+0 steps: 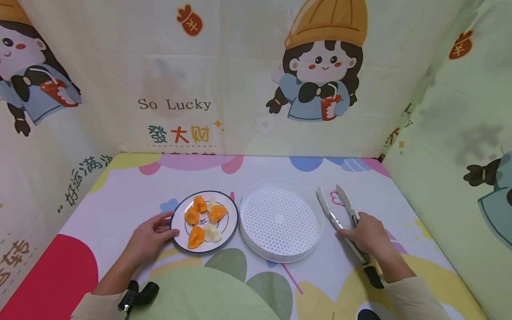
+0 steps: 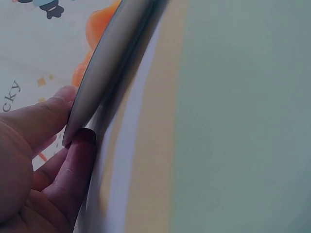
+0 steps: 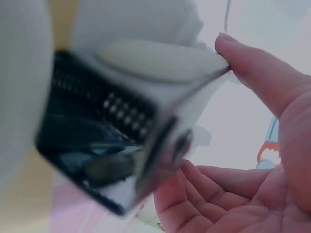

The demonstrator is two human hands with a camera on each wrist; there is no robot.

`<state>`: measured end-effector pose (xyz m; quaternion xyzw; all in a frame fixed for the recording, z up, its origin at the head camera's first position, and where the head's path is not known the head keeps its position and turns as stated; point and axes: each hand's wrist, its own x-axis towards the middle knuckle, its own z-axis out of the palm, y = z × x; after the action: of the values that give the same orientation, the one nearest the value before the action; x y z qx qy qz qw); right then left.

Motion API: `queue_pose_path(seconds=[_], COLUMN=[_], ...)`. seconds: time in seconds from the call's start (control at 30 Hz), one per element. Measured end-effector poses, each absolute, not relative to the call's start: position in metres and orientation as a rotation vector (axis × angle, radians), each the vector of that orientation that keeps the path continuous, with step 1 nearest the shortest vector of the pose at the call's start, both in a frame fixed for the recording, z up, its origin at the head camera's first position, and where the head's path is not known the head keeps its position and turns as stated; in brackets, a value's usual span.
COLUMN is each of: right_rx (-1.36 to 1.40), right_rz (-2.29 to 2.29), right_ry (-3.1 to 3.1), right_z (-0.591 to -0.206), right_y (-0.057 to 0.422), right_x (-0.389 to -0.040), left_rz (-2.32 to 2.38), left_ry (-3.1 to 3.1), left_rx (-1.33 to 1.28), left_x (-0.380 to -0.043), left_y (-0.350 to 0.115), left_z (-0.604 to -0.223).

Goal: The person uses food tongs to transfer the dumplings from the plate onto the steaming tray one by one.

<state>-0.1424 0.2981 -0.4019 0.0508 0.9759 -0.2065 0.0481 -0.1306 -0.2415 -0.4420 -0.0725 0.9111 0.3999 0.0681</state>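
At the left of the head view, my left hand [image 1: 151,233] pinches the near-left rim of a white plate [image 1: 182,209] with a dark blue edge. The left wrist view shows the thumb over the rim and fingertips [image 2: 82,141] beneath it. Several orange pieces [image 1: 196,237] and pale pieces [image 1: 212,233] lie on the plate; their exact kind is unclear. My right hand [image 1: 366,235] holds metal tongs [image 1: 347,202] with black ends, thumb on one arm and fingers at the other. The tongs' tips stand apart, pointing away from me, with nothing between them.
A round white tray [image 1: 280,221] with a perforated base stands between the plate and the tongs, close to both. A patterned cloth [image 1: 188,293] covers the table. Printed fabric walls [image 1: 240,89] close off the back and both sides.
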Motion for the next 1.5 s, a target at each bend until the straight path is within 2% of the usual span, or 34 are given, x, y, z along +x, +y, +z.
queue_pose_path(seconds=[0.53,0.93,1.5], right_rx=[0.072,-0.395,-0.83], right_rz=[-0.822,-0.853,-0.662], right_ry=[3.161,3.073,2.918], right_z=[-0.378,-0.358,-0.35], right_y=[0.295,0.244,0.177], right_x=[-0.143,-0.137,-0.133], left_rz=[1.201,1.206,1.215], left_ry=[2.724,2.724,2.71], left_rx=[-0.201,-0.195,-0.185], left_x=[-0.131,-0.131,-0.13], left_y=[-0.246,-0.246,-0.246], left_z=[-0.444,-0.444,-0.443])
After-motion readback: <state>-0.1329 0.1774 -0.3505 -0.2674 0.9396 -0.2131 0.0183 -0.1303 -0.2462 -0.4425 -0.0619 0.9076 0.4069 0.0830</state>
